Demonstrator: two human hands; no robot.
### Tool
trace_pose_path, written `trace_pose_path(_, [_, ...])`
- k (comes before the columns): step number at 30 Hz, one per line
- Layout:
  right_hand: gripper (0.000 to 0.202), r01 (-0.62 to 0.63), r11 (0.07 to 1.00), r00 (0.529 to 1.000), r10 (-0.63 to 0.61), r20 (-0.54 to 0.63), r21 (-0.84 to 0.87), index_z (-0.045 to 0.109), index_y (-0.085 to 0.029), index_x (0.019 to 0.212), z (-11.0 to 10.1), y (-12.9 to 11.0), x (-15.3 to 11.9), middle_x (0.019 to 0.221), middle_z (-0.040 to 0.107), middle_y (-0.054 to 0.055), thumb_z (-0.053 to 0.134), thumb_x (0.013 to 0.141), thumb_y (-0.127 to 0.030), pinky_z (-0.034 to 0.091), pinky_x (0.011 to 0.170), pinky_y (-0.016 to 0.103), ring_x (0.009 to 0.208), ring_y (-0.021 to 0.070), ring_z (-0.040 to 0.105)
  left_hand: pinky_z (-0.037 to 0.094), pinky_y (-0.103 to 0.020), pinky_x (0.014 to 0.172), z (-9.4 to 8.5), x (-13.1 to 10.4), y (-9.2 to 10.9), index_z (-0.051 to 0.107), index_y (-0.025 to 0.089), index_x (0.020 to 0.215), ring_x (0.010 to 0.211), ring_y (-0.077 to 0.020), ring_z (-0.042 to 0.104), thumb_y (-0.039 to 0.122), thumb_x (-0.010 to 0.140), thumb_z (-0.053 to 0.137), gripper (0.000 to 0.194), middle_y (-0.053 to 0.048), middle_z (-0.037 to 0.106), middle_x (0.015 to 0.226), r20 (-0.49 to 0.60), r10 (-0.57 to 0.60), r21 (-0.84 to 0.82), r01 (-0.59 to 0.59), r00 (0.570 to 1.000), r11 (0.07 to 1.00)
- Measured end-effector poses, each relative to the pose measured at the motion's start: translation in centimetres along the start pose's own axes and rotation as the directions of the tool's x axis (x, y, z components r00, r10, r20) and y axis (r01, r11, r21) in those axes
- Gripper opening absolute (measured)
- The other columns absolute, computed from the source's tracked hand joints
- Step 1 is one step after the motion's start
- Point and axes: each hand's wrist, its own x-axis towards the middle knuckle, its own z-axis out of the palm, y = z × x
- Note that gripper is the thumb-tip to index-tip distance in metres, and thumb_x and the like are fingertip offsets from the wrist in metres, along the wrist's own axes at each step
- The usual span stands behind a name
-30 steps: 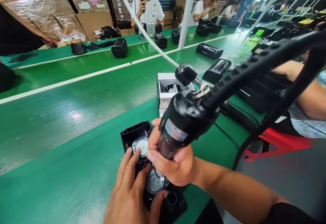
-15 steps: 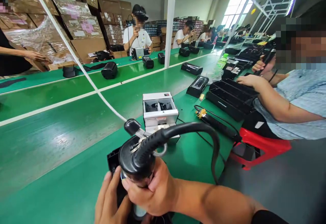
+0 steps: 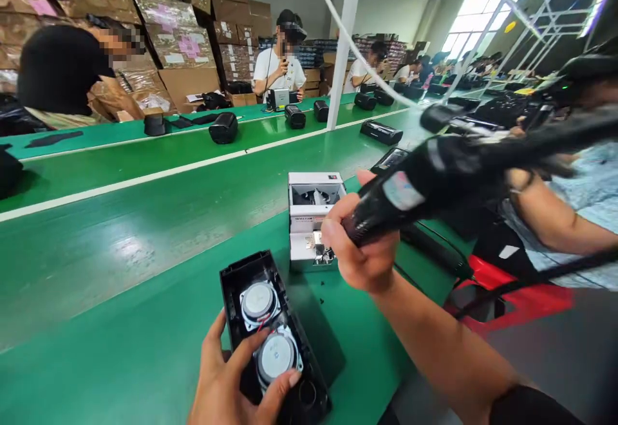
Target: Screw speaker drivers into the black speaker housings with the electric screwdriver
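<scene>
My left hand (image 3: 241,373) grips a black plastic speaker housing (image 3: 232,312), its fingers across the lower of two round silver speakers (image 3: 277,355). The upper speaker (image 3: 258,301) shows in full, with thin red wires between the two. Wrapped round a black electric screwdriver (image 3: 410,183) is my right hand (image 3: 362,241), raised to the right of the housing. The screwdriver is blurred and its bit is not plainly visible. Behind that hand stands a white screw feeder (image 3: 302,219), partly covered by it.
Loose screws (image 3: 322,293) lie on the green bench. A pale cable (image 3: 333,9) runs from above to the screwdriver's end. To the right sit a red stool (image 3: 535,302) and a co-worker in light blue (image 3: 584,187). Black speaker units (image 3: 223,128) stand along the line.
My right hand has lifted the screwdriver off the housing and swung it up and right, tilting it sideways. Both speakers have come into view. A person in black now bends at the far left.
</scene>
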Motion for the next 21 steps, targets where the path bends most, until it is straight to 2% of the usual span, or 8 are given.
trace_pose_path(2, [0.024, -0.035, 0.999, 0.999, 0.035, 0.008, 0.001, 0.054, -0.028, 0.106, 0.1, 0.3, -0.1, 0.076, 0.059, -0.004, 0.069, 0.091, -0.017, 0.051, 0.058, 0.036, 0.059, 0.0158, 0.056, 0.060, -0.063, 0.102, -0.8, 0.8, 1.5, 0.075, 0.030, 0.116, 0.138, -0.0415, 0.057, 0.056, 0.088, 0.066, 0.040, -0.009, 0.027, 0.166, 0.063, -0.087, -0.063, 0.091, 0.994, 0.994])
trace_pose_path(4, [0.031, -0.102, 0.994, 0.995, 0.101, 0.016, 0.037, 0.054, -0.028, 0.114, 0.2, -0.3, -0.4, 0.075, 0.058, -0.006, 0.069, 0.091, -0.014, 0.049, 0.054, 0.033, 0.055, 0.0140, 0.055, 0.059, -0.062, 0.104, -1.4, 1.4, 2.5, 0.074, 0.032, 0.118, 0.140, -0.0395, 0.056, 0.055, 0.089, 0.067, 0.039, -0.006, 0.023, 0.170, 0.128, -0.159, -0.107, 0.173, 0.979, 0.979])
trace_pose_path(8, [0.050, -0.315, 0.925, 0.948, 0.295, 0.118, 0.215, 0.049, -0.032, 0.137, -0.1, -3.7, -1.8, 0.070, 0.055, -0.008, 0.067, 0.094, -0.013, 0.045, 0.044, 0.029, 0.047, 0.0118, 0.050, 0.061, -0.057, 0.102, -1.8, 1.5, 2.8, 0.074, 0.033, 0.121, 0.132, -0.0346, 0.063, 0.054, 0.091, 0.064, 0.038, -0.002, 0.015, 0.174, 0.210, -0.212, -0.168, 0.249, 0.954, 0.954])
trace_pose_path(11, [0.053, -0.310, 0.885, 0.951, 0.284, 0.125, 0.347, 0.047, -0.037, 0.142, -0.3, -6.5, -4.1, 0.071, 0.054, -0.007, 0.067, 0.098, -0.017, 0.046, 0.042, 0.029, 0.046, 0.0117, 0.049, 0.063, -0.053, 0.099, -1.8, 1.3, 2.7, 0.072, 0.035, 0.127, 0.122, -0.0313, 0.070, 0.055, 0.091, 0.063, 0.042, -0.002, 0.015, 0.175, 0.223, -0.213, -0.169, 0.253, 0.951, 0.953])
trace_pose_path(13, [0.050, -0.280, 0.881, 0.959, 0.240, 0.148, 0.381, 0.046, -0.039, 0.143, -0.2, -7.4, -5.7, 0.073, 0.054, -0.005, 0.066, 0.100, -0.022, 0.046, 0.044, 0.030, 0.048, 0.0124, 0.051, 0.062, -0.054, 0.100, -1.8, 1.2, 2.7, 0.070, 0.034, 0.131, 0.122, -0.0321, 0.070, 0.055, 0.091, 0.062, 0.046, -0.003, 0.015, 0.175, 0.225, -0.215, -0.157, 0.253, 0.950, 0.955])
trace_pose_path(17, [0.053, -0.258, 0.903, 0.958, 0.193, 0.211, 0.343, 0.040, -0.043, 0.147, 0.2, -6.7, -8.3, 0.075, 0.050, -0.005, 0.061, 0.102, -0.023, 0.047, 0.047, 0.032, 0.051, 0.0137, 0.052, 0.058, -0.056, 0.107, -2.0, 1.3, 2.9, 0.070, 0.032, 0.133, 0.130, -0.0344, 0.065, 0.055, 0.090, 0.061, 0.049, -0.004, 0.016, 0.175, 0.244, -0.224, -0.159, 0.266, 0.944, 0.951])
trace_pose_path(21, [0.056, -0.286, 0.903, 0.944, 0.207, 0.259, 0.321, 0.037, -0.044, 0.148, 0.4, -5.1, -9.3, 0.075, 0.050, -0.005, 0.060, 0.102, -0.022, 0.049, 0.051, 0.033, 0.053, 0.0149, 0.054, 0.058, -0.056, 0.108, -2.1, 1.4, 3.1, 0.070, 0.031, 0.133, 0.134, -0.0351, 0.063, 0.054, 0.090, 0.063, 0.049, -0.005, 0.017, 0.175, 0.240, -0.237, -0.142, 0.276, 0.941, 0.951])
